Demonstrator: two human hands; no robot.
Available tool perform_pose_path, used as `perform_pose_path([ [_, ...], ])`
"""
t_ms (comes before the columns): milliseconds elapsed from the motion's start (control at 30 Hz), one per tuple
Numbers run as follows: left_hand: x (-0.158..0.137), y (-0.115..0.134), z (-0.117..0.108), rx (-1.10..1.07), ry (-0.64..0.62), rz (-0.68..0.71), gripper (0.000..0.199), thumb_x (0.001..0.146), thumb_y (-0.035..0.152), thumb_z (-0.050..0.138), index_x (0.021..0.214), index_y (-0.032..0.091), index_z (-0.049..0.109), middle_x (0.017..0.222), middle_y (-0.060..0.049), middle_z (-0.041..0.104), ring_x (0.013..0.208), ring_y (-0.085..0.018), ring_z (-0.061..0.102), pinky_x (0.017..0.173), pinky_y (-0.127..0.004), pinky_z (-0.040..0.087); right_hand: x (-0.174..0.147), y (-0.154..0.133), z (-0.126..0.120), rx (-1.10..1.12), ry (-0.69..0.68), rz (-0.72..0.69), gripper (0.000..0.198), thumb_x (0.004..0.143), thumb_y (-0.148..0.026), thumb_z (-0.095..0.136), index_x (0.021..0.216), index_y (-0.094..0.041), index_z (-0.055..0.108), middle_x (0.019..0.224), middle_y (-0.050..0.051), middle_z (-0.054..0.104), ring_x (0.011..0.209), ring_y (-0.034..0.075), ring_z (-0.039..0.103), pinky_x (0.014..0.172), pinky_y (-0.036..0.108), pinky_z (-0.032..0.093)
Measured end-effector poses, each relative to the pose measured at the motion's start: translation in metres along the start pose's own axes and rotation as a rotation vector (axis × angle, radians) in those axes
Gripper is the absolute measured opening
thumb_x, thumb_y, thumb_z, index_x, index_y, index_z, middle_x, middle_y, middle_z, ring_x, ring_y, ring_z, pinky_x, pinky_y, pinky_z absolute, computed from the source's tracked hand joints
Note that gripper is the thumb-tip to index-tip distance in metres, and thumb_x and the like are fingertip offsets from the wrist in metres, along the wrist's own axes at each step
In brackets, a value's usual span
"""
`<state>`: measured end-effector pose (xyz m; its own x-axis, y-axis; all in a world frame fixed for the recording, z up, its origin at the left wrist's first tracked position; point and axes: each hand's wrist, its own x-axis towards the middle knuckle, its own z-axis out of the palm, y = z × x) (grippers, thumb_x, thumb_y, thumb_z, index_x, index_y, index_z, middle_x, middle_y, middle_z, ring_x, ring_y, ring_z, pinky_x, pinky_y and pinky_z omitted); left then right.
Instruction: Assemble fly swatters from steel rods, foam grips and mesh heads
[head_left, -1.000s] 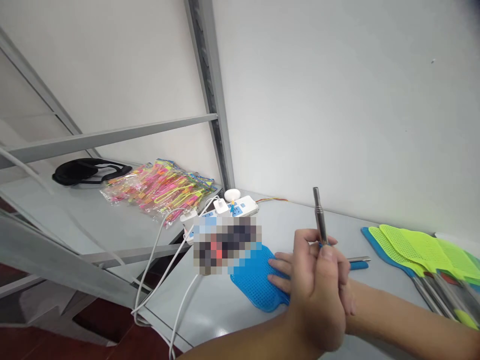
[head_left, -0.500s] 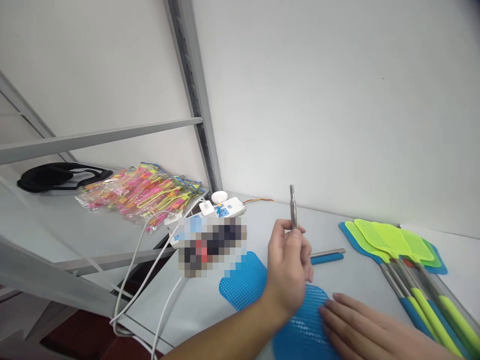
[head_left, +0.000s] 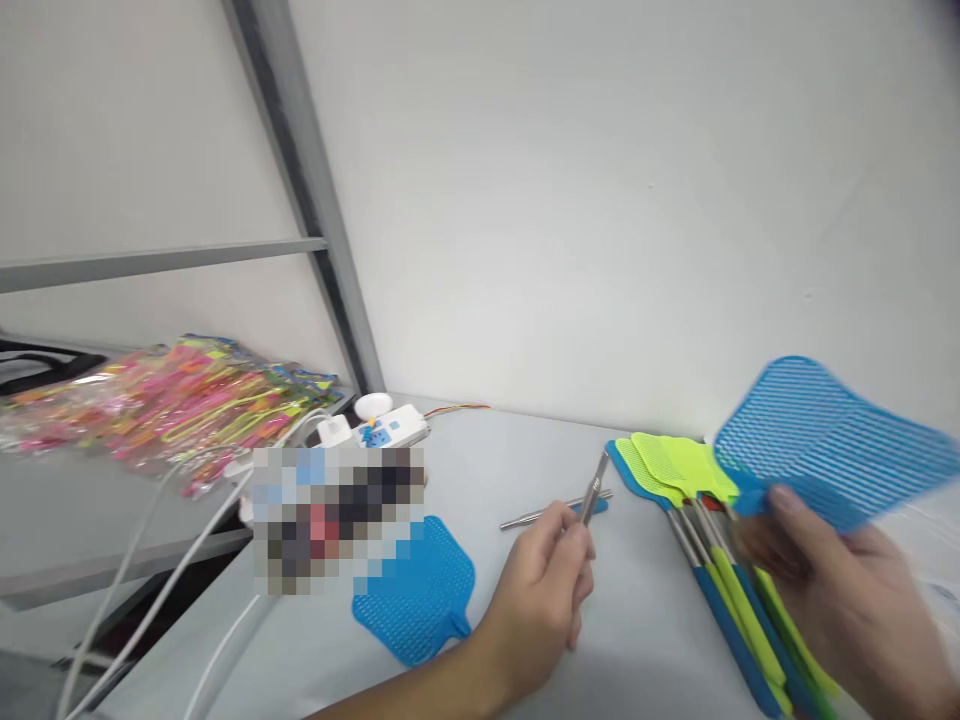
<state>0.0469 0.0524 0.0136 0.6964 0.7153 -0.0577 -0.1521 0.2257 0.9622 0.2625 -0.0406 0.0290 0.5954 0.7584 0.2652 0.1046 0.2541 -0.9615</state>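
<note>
A slim silver telescopic rod (head_left: 594, 492) sticks up out of my left hand (head_left: 541, 598), whose fingers are wrapped round it. On the right, my right hand (head_left: 855, 590) grips a blue fly swatter head (head_left: 814, 430) at its narrow end, raised above the table. The mesh blade is tilted and slightly blurred. A second blue swatter head (head_left: 420, 600) lies flat on the table left of my left hand. Just beyond that hand rests another metal rod with a blue handle (head_left: 551, 508). The lower part of the held rod is hidden by my fingers.
Assembled fly swatters (head_left: 697, 545) with green and blue heads lie in a pile at right. A white power strip (head_left: 409, 425) with cables sits at the back left, beside a pixelated patch. Colourful plastic packets (head_left: 202, 395) cover the neighbouring shelf. A wall stands behind.
My right hand has lifted a blue swatter head from the table and moved it up to the right. The rod in my left hand now leans right. The view has swung right.
</note>
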Motion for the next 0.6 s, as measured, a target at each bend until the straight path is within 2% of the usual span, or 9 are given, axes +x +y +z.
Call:
perform_pose_path([
  [67,0.0,-0.007,0.003,0.095,-0.097,-0.105,0.025,0.097,0.04,0.038,0.083,0.021,0.046,0.052,0.009,0.036,0.037,-0.006,0.026,0.034,-0.017,0.025,0.008,-0.002,0.016,0.153,-0.029,0.143,0.041,0.089,-0.039,0.062,0.063,-0.022,0.035,0.058,-0.006,0.028,0.051,0.01,0.028,0.045,0.025,0.03],
  [167,0.001,-0.015,0.006,0.181,-0.196,-0.21,0.025,0.096,0.041,0.038,0.086,0.021,0.048,0.051,0.009,0.039,0.034,-0.006,0.026,0.032,-0.017,0.023,0.011,0.001,0.027,0.218,-0.087,0.233,0.044,0.09,-0.041,0.06,0.061,-0.022,0.032,0.057,-0.006,0.024,0.052,0.01,0.021,0.046,0.027,0.024],
  [400,0.004,-0.024,0.004,0.14,-0.233,-0.228,0.036,0.096,0.055,0.038,0.095,0.021,0.05,0.051,0.01,0.037,0.035,-0.006,0.025,0.034,-0.018,0.021,-0.001,0.013,0.023,-0.004,-0.128,0.246,0.039,0.088,-0.049,0.06,0.066,-0.02,0.047,0.056,-0.006,0.027,0.051,0.01,0.024,0.048,0.029,0.02],
  [600,0.005,-0.019,0.004,0.172,-0.25,-0.263,0.04,0.095,0.057,0.038,0.094,0.02,0.051,0.052,0.009,0.039,0.037,-0.006,0.028,0.037,-0.019,0.02,-0.002,0.012,0.022,-0.052,-0.102,0.25,0.043,0.088,-0.05,0.058,0.063,-0.021,0.04,0.057,-0.006,0.027,0.053,0.01,0.024,0.05,0.029,0.019],
])
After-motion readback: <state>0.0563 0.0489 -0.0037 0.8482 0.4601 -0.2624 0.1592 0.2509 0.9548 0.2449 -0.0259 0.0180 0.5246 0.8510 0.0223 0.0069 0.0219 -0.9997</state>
